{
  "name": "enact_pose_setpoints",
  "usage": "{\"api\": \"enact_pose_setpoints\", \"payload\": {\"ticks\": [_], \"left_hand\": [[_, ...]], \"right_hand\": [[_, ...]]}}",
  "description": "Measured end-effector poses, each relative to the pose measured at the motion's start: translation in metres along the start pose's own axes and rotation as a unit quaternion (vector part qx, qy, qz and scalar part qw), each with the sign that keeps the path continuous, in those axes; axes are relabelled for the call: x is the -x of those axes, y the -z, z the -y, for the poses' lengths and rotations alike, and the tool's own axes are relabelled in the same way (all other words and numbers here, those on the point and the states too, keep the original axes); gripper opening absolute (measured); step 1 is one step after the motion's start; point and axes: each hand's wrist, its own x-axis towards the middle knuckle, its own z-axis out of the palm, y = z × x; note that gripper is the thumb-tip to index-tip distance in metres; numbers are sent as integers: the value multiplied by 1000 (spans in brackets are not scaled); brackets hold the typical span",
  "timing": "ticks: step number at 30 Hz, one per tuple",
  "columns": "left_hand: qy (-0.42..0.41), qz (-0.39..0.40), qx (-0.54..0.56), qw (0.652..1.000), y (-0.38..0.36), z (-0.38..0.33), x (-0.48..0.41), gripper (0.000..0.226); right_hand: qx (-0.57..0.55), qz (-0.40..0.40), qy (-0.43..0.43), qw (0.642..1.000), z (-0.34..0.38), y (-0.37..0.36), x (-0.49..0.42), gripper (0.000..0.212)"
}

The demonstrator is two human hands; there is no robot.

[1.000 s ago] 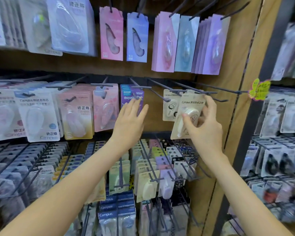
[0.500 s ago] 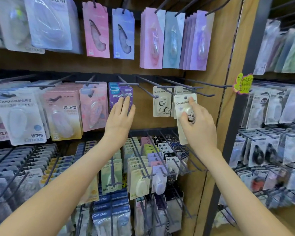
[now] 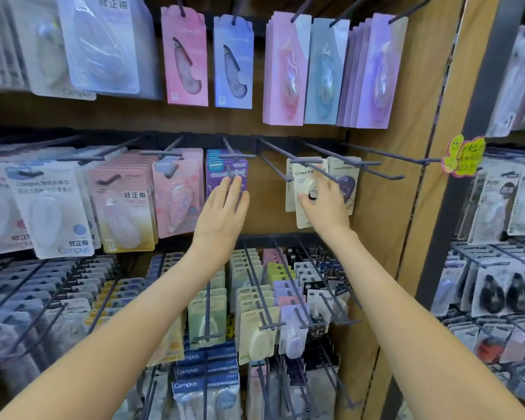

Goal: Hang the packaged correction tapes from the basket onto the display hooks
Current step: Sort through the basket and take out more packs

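My right hand (image 3: 326,207) holds a cream Campus correction tape package (image 3: 304,183) at the middle row's right end, thumb on its front. The package's top sits at a dark display hook (image 3: 305,161), in front of another cream package (image 3: 291,189) and beside a package with a dark print (image 3: 349,180). My left hand (image 3: 222,213) is stretched flat, its fingertips touching the front of a purple Campus package stack (image 3: 215,177) on the neighbouring hook. The bare hook (image 3: 275,166) between my hands carries nothing. No basket is in view.
Rows of hanging packages fill the board: pink and blue cards (image 3: 188,59) above, pale Campus packs (image 3: 52,207) at left, crowded wire hooks (image 3: 261,298) below. A wooden panel (image 3: 415,177) with a yellow tag (image 3: 462,156) borders the right, with another rack (image 3: 503,268) beyond.
My right hand carried the cream package up and back onto the hook, towards the board. My left hand stayed on the purple stack. The camera view shifted slightly right.
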Motion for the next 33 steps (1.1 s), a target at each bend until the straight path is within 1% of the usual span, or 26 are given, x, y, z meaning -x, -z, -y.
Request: {"api": "enact_pose_setpoints", "payload": {"ticks": [4, 6, 8, 10, 12, 15, 17, 19, 21, 23, 25, 28, 30, 32, 33], "left_hand": [[-12, -13, 19, 1000, -4, 4, -2, 73], [-35, -37, 44, 998, -4, 7, 3, 67], [-40, -57, 74, 995, -1, 8, 15, 63], [-36, -64, 118, 990, 7, 6, 33, 60], [-31, -76, 165, 983, 17, 3, 59, 54], [-27, -83, 222, 971, 32, 5, 112, 44], [1, -68, 251, 966, 43, 10, 162, 41], [45, -27, 281, 958, 52, 18, 226, 44], [65, 26, 303, 950, 56, 32, 299, 47], [73, 89, 315, 942, 51, 51, 375, 45], [98, 176, 318, 926, 42, 72, 453, 50], [154, 330, 311, 878, 22, 102, 565, 68], [198, 399, 299, 844, 7, 116, 632, 72], [256, 466, 283, 798, -12, 118, 698, 76], [288, 495, 287, 768, -20, 113, 730, 72]], "right_hand": [[-32, -8, 0, 999, 0, -22, -17, 62], [-18, -21, 10, 1000, -2, -30, -15, 64], [-8, -32, 28, 999, -1, -34, -2, 69], [-23, -29, 40, 999, 4, -32, 27, 69], [-42, -23, 68, 997, 15, -28, 68, 63], [-24, -19, 164, 986, 39, -30, 140, 58], [-23, 16, 197, 980, 60, -41, 190, 57], [-35, 63, 201, 977, 81, -56, 240, 56], [-37, 102, 206, 973, 101, -78, 292, 53], [-39, 151, 198, 968, 118, -107, 347, 51], [-41, 208, 187, 959, 127, -143, 407, 51], [-43, 313, 157, 936, 128, -198, 495, 59], [-30, 381, 150, 912, 117, -234, 551, 61], [-13, 451, 133, 882, 94, -270, 608, 55], [-3, 485, 122, 866, 80, -288, 636, 55]]}}
